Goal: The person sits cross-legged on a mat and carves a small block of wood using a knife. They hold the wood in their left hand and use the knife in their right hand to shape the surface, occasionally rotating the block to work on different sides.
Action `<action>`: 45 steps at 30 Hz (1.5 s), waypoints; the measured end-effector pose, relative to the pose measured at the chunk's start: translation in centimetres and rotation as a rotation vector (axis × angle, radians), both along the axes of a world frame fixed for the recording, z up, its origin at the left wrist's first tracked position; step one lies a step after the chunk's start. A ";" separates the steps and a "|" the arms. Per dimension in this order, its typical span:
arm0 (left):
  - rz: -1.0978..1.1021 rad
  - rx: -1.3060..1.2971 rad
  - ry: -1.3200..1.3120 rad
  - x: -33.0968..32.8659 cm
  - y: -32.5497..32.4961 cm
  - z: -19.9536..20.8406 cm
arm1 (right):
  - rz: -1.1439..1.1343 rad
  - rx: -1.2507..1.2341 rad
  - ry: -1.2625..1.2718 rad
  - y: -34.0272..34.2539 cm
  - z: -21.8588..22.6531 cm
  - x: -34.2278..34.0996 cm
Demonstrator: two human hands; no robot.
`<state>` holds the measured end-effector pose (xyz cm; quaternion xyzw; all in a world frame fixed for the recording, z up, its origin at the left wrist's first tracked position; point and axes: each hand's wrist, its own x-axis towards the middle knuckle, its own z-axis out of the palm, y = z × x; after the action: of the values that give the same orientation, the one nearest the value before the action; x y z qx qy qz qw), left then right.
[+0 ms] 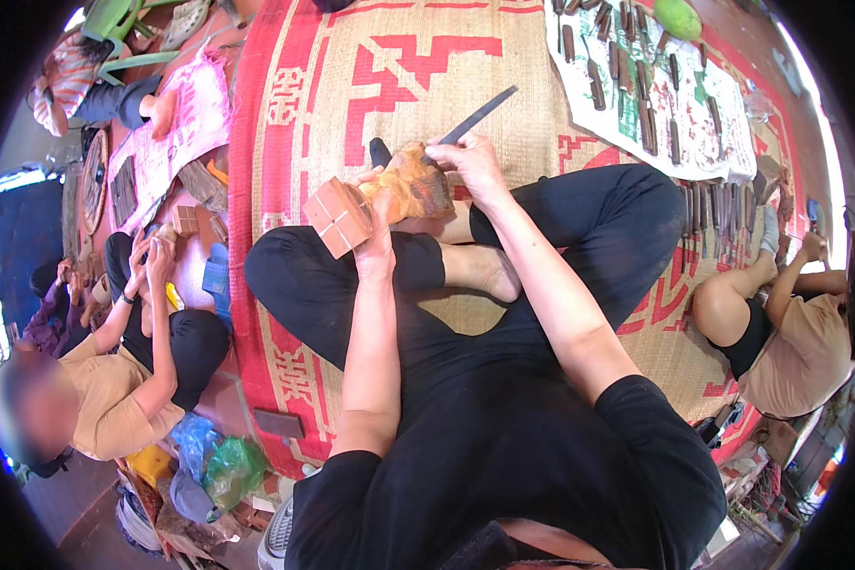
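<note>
A wood carving [410, 182] with a rough yellow-brown body rests over my crossed legs. Its square reddish base block [337, 217], marked with pale crossing lines, points left toward my knee. My left hand [378, 233] is closed round the carving beside that base. In my right hand [470, 169] is a long, flat, dark file [484, 114], its free end sticking up and away to the right. The file's near end meets the carving's upper right side, where my right fingers partly hide the contact.
A woven red-and-straw mat [427, 85] lies under me. At far right, many carving tools [641, 104] lie on a white cloth [579, 104], with more chisels [717, 217] below. Co-workers [142, 380] sit at left and right [793, 351]. Plastic bags [233, 470] lie lower left.
</note>
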<state>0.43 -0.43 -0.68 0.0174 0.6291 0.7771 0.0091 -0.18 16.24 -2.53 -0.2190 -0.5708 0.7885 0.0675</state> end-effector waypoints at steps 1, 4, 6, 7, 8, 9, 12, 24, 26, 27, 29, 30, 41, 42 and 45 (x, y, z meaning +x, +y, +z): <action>0.009 -0.009 0.015 0.0 0.1 0.2 | 0.040 -0.004 -0.004 -0.4 0.1 0.0; -0.001 -0.175 0.081 0.2 0.3 0.9 | 0.003 -0.010 0.018 -0.2 -0.6 -0.4; -0.002 -0.139 0.040 -0.1 -0.1 0.3 | -0.035 -0.072 -0.023 -0.1 -0.7 -0.7; -0.004 -0.119 0.020 -0.2 -0.1 0.1 | -0.100 -0.099 -0.030 0.4 -1.2 -0.8; -0.003 -0.059 0.006 -0.1 -0.2 -0.1 | -0.165 -0.126 -0.037 1.2 -1.6 -0.9; 0.006 -0.062 0.011 -0.1 -0.2 -0.2 | -0.230 -0.155 -0.046 1.9 -1.7 -0.8; 0.016 -0.070 0.025 0.1 0.0 -0.3 | -0.146 -0.091 -0.015 1.7 -1.4 -1.0; 0.027 -0.103 0.031 0.0 0.1 0.4 | -0.234 -0.188 -0.057 1.3 -1.9 -1.4; 0.042 -0.107 0.039 0.0 -0.1 0.1 | -0.208 -0.150 -0.037 2.1 -2.0 -1.2; 0.022 -0.089 0.037 -0.1 -0.1 -0.1 | -0.183 -0.113 -0.033 2.1 -1.3 -1.1; -0.017 -0.055 0.032 -0.2 -0.2 -0.6 | -0.080 -0.033 0.004 0.9 -1.1 -1.1; -0.011 -0.047 0.025 -0.2 -0.2 -0.5 | -0.075 -0.068 -0.028 -0.1 0.1 -1.1; -0.007 -0.073 0.067 -0.1 -0.2 0.0 | -0.124 -0.064 -0.028 1.7 -1.4 -1.7; -0.013 -0.076 0.081 -0.1 -0.2 -0.2 | -0.087 -0.045 -0.014 1.1 -1.0 -1.7; 0.002 -0.068 0.053 -0.1 0.0 0.3 | 0.000 -0.045 0.003 -0.2 0.1 -1.6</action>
<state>0.37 -0.48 -0.42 0.0371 0.6552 0.7545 -0.0076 -1.79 16.03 -2.41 -0.2194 -0.5529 0.8013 0.0633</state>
